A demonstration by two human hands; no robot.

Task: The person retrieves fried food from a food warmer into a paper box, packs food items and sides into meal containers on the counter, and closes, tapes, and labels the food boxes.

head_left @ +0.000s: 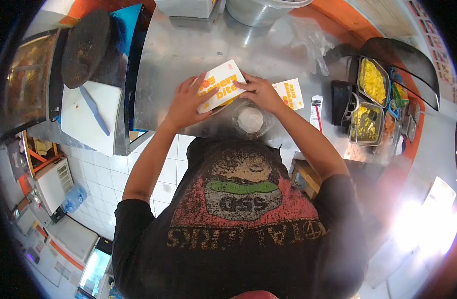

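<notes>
Both of my hands are on a white food box (222, 79) with orange and yellow lettering, above the steel counter (163, 60). My left hand (192, 99) grips its left side, fingers spread over the lid. At its right edge, my right hand (258, 92) holds the box between thumb and fingers. Some yellow shows along the box's near edge; the contents are mostly hidden. A second printed box (289, 93) lies just right of my right hand. Close below that hand is a clear round plastic container (251, 121) with something white in it.
On the left, a blue knife (95, 110) lies on a white cutting board (69, 119). Metal trays of yellow food (372, 82) stand at the right, near a black lid (405, 65). A metal bowl (258, 14) and a plastic bag (313, 42) are at the back.
</notes>
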